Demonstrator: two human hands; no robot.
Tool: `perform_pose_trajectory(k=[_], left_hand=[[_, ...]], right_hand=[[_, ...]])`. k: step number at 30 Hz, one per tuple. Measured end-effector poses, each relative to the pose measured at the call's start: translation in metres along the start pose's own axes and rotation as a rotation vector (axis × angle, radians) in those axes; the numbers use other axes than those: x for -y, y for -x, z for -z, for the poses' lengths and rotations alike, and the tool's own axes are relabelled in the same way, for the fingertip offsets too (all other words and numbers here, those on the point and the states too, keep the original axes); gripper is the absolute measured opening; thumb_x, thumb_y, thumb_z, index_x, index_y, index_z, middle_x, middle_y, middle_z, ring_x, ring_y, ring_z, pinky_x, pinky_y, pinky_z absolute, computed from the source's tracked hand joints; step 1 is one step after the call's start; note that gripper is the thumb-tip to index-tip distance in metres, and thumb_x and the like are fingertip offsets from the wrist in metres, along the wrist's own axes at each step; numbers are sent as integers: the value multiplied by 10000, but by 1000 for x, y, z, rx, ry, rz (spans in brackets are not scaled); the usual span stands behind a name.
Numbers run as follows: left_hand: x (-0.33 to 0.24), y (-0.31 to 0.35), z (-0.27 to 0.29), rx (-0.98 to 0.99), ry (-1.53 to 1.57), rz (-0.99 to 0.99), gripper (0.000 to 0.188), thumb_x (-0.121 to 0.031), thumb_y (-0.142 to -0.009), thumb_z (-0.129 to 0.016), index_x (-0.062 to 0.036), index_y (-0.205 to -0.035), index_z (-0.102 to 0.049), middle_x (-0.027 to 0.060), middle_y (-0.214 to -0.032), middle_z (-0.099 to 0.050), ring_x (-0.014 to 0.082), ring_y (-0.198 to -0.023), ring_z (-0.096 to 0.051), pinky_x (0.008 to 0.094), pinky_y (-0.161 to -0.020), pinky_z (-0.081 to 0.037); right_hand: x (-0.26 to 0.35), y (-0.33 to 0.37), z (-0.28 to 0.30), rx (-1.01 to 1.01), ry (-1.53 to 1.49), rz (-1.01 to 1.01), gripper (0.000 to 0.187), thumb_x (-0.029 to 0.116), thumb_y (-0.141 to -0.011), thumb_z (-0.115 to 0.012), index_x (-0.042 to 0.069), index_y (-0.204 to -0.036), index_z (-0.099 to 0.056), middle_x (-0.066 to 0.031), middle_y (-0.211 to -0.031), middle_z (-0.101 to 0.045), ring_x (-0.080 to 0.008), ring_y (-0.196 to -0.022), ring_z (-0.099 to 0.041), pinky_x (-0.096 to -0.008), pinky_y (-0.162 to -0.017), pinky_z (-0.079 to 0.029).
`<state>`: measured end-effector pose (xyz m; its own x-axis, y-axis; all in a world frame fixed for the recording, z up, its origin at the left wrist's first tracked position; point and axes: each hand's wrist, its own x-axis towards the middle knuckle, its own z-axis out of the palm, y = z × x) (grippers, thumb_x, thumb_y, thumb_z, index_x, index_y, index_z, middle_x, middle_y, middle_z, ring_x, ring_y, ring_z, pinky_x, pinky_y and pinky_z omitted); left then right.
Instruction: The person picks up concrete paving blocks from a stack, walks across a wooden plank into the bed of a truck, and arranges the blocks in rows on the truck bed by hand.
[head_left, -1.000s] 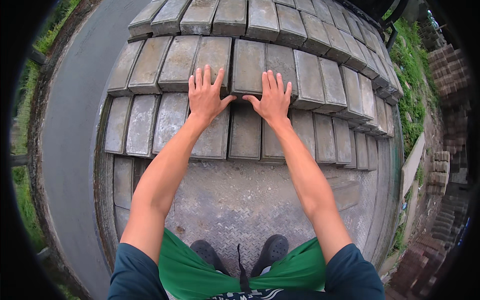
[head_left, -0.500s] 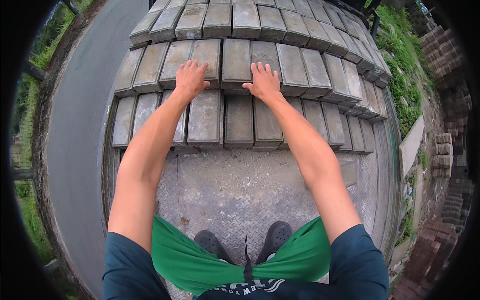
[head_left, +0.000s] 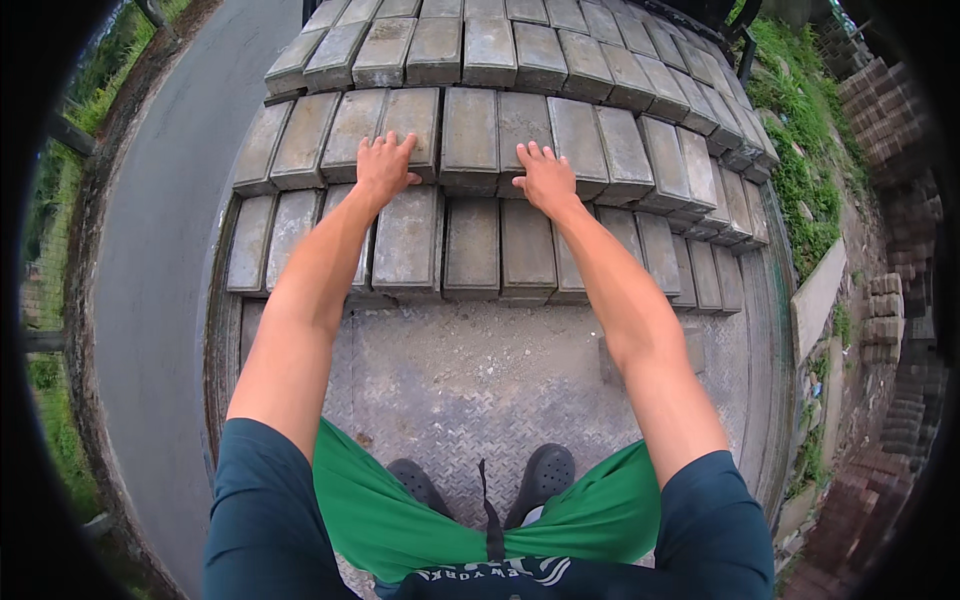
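Grey rectangular concrete blocks are stacked in stepped rows in front of me. My left hand (head_left: 384, 170) rests with fingers spread over the front part of a block (head_left: 411, 118) in the second row, its thumb out to the right. My right hand (head_left: 547, 180) reaches across the front of the same row, fingers apart, by a dark-spotted block (head_left: 524, 120) and the block (head_left: 577, 135) to its right. Between my hands lies another block (head_left: 469, 130). Below them is a lower row, with a block (head_left: 472, 245) at its middle. Neither hand lifts a block.
I stand on a treadplate metal deck (head_left: 440, 410) dusted with grit. One loose block (head_left: 695, 345) lies there, partly behind my right forearm. A paved road (head_left: 160, 250) runs along the left. Grass (head_left: 800, 180) and stacks of brownish pavers (head_left: 885, 110) are on the right.
My right hand has shifted a little to the right along the row, its fingers more bent. The left hand has stayed near the same block. No block has visibly moved.
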<state>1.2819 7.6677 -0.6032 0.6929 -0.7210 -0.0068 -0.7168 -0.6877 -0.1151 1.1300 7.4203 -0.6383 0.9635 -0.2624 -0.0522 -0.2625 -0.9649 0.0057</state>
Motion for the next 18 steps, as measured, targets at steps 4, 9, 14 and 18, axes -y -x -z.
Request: perform_pose_trajectory(k=[4,9,14,18], left_hand=[[17,24,-10,-33,65,87,698,-422,-761,-771,-158,-1347,-500,146,-1328,-550,302,-1233,-533,511,-1038,-403],[-21,90,42,-88,416,134,493,-493,-930,-545,-39,-816,-700,179,-790,-682,385,-786,-659,462,-671,-510],[-22,165,23,-28,367,172,465,-363,-1005,-450,-14,-797,-678,181,-720,-656,402,-695,-642,488,-606,-504],[-63,180,24,-177,349,9,320,-226,-899,-617,-90,-1181,-554,106,-1063,-634,290,-970,-620,411,-829,-449]], right_hand=[[1,42,22,-9,-80,109,292,284,-866,-663,100,-1093,-657,-179,-1058,-681,-346,-1046,-639,-470,-1069,-391],[-87,175,47,68,-113,28,201,272,-872,-647,79,-840,-693,-194,-752,-676,-398,-792,-666,-500,-757,-516],[-169,251,55,48,-107,-216,253,316,-886,-631,71,-861,-687,-198,-778,-679,-422,-775,-656,-512,-701,-519],[-237,306,40,15,-178,-538,294,352,-894,-622,68,-916,-696,-223,-871,-685,-419,-885,-657,-510,-767,-519]])
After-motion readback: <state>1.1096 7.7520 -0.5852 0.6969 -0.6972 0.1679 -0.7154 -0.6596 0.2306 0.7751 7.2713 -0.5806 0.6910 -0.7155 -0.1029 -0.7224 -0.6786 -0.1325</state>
